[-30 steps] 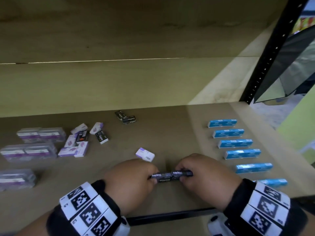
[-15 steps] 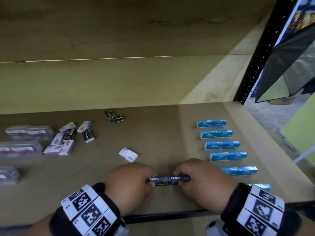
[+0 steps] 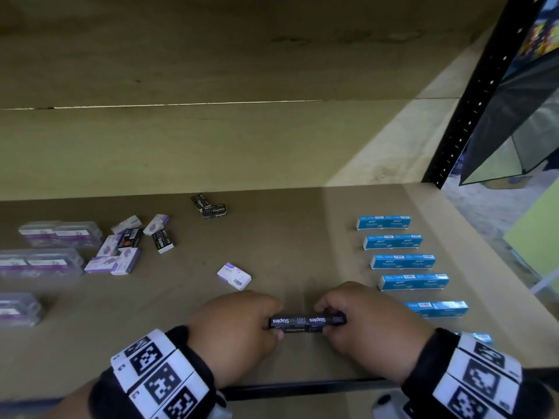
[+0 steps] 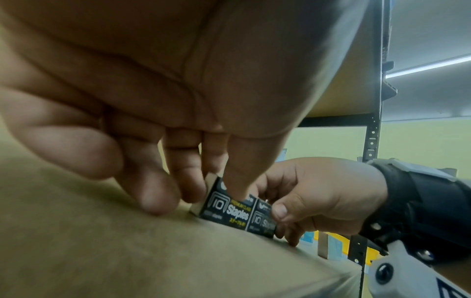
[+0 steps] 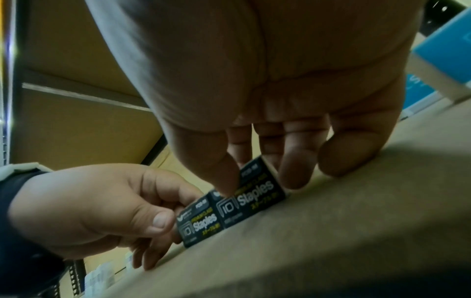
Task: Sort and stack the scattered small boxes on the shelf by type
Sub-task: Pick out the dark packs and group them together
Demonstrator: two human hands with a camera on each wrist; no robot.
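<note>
Two black staples boxes (image 3: 307,322) stand end to end on the shelf board near its front edge. My left hand (image 3: 242,323) pinches the left box (image 4: 226,207) between thumb and fingers. My right hand (image 3: 367,323) pinches the right box (image 5: 257,193) the same way. In the left wrist view my right hand (image 4: 313,193) holds the far box; in the right wrist view my left hand (image 5: 102,207) holds the near-left box (image 5: 200,223). Both boxes rest on the board.
A pair of black boxes (image 3: 211,208) lies at the back middle. A lone purple-white box (image 3: 234,275) lies just beyond my left hand. Mixed purple and black boxes (image 3: 133,246) and clear plastic packs (image 3: 42,261) lie left. Blue boxes (image 3: 402,261) line the right.
My hands and the two black boxes stay put on the board. Only the head camera has shifted slightly, sliding the scene left in view.
</note>
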